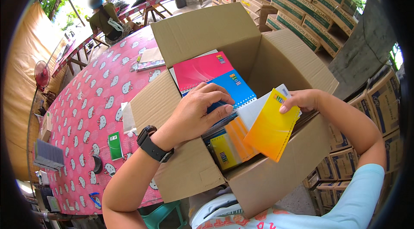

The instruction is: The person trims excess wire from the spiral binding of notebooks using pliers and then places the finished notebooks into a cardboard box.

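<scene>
An open cardboard box [276,160] stands before me with several spiral notebooks in it. My left hand [200,106], with a black watch on its wrist, bends its fingers and thumb around the near edge of a blue notebook [239,86]. Beyond that lies a pink notebook [202,71]. Over the box's near right side, my right hand [303,100] pinches a tilted yellow-orange notebook [271,127] at its top corner. White pages or covers show behind it. Lower in the box sits another yellow notebook [225,150], partly covered by clear plastic and orange covers.
A pink patterned tablecloth [92,112] covers the table on the left, with a green notebook [115,146] and a stack of grey-edged books [48,155]. Stacked cartons [302,13] stand behind and to the right. Two people sit at a far table. A green stool [166,215] is below.
</scene>
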The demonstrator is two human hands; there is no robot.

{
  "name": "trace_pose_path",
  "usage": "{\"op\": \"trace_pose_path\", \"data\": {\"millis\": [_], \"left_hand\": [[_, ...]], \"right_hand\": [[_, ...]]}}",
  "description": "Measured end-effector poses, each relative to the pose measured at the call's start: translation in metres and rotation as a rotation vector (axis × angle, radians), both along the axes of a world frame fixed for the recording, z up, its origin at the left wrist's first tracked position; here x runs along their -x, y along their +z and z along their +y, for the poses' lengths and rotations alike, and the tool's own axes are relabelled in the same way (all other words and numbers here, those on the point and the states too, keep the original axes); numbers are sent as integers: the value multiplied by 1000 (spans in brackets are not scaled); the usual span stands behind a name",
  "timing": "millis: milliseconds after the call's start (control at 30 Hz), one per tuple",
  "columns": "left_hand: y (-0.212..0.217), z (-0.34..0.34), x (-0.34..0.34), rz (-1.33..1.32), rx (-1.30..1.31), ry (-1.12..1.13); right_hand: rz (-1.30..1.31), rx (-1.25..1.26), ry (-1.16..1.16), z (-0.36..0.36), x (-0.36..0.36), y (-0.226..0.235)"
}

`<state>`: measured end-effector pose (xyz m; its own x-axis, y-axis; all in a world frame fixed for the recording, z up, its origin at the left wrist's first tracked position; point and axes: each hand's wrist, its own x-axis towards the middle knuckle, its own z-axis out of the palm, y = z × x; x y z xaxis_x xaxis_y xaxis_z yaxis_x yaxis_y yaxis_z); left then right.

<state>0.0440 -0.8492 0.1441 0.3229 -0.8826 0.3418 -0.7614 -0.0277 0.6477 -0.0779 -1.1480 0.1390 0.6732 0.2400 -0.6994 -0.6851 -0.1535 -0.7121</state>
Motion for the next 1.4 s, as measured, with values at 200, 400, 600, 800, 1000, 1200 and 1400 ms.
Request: {"op": "trace_pose_path", "data": {"millis": [200,400,600,800,1000,1200,1400], "left_hand": [[-5,-1,2,-43,41,40],[-5,-2,4,-17,76,56],[-6,1,3,-11,52,63],[-6,-1,3,16,24,78],[2,6,13,-50,210,-29],[2,16,102,574,341,-76],[-10,61,125,921,870,189]], "right_hand": [[150,-89,-57,-1,-5,-9],[109,-188,-60,-5,-7,-24],[-87,-120,2,-1,-2,-3],[-485,-43,-150,-54,44,65],[-950,-437,-730,25,95,33],[-758,-829,-832,141,79,7],[-973,-646,-771,244,63,-6]]}}
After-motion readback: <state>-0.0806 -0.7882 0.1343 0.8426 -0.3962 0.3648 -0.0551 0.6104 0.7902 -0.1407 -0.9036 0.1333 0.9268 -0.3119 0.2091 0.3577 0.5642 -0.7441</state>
